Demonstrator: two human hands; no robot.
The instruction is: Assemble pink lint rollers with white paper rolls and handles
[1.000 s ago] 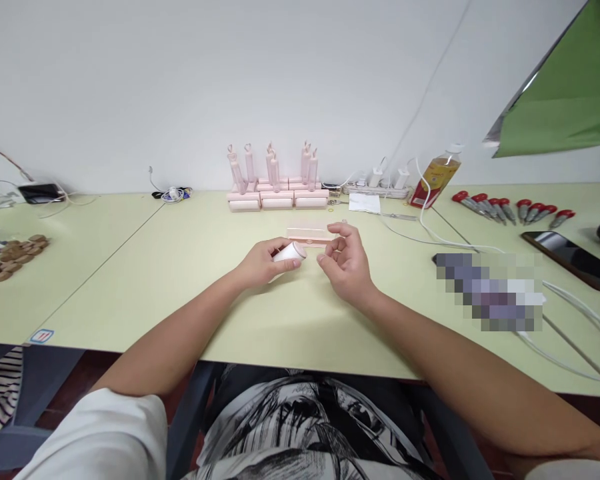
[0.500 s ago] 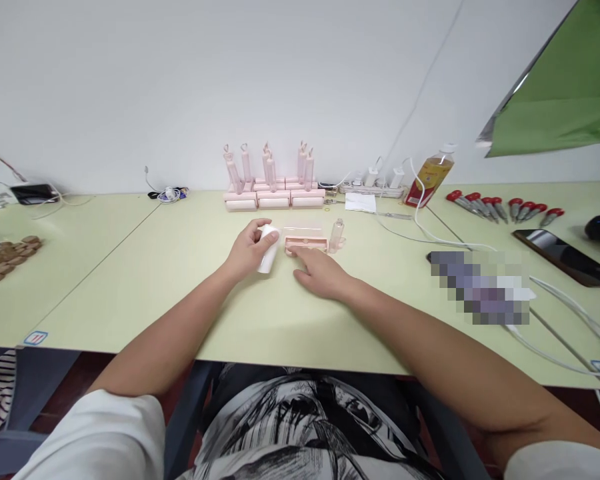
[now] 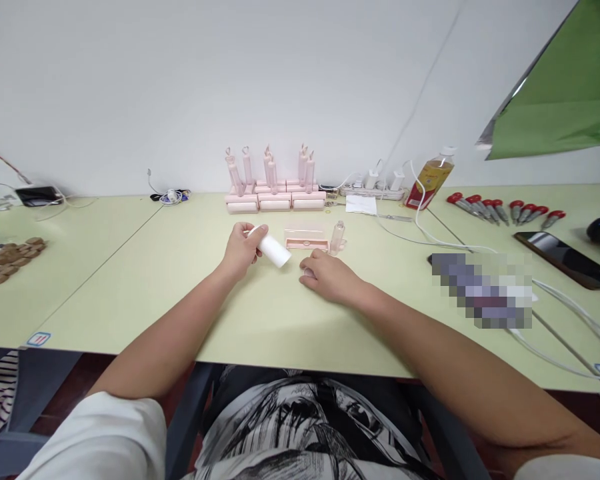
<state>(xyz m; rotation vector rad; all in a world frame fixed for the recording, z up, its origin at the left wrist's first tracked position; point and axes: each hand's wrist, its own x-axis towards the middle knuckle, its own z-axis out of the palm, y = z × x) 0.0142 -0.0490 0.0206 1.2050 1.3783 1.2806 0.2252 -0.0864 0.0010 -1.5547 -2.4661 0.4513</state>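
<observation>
A white roll (image 3: 275, 251) is held in my left hand (image 3: 241, 250), tilted with its free end toward the right. My right hand (image 3: 330, 275) is just above the table, its fingers curled round a small pale round piece (image 3: 309, 272). Behind the hands lies an open pink case (image 3: 300, 244) with its clear lid (image 3: 304, 230) raised at the back. A clear pinkish tube (image 3: 337, 238) stands upright to the right of the case.
Pink cases (image 3: 275, 202) with upright tubes stand by the wall. To the right are a power strip (image 3: 375, 191), bottle (image 3: 431, 177), red-capped items (image 3: 485, 205), phone (image 3: 570, 257) and cables. Brown pieces (image 3: 15, 257) lie far left.
My left hand has turned the white roll so its lower end points right, toward my right hand. My right hand has left the pink case with a small round piece between its fingers.
</observation>
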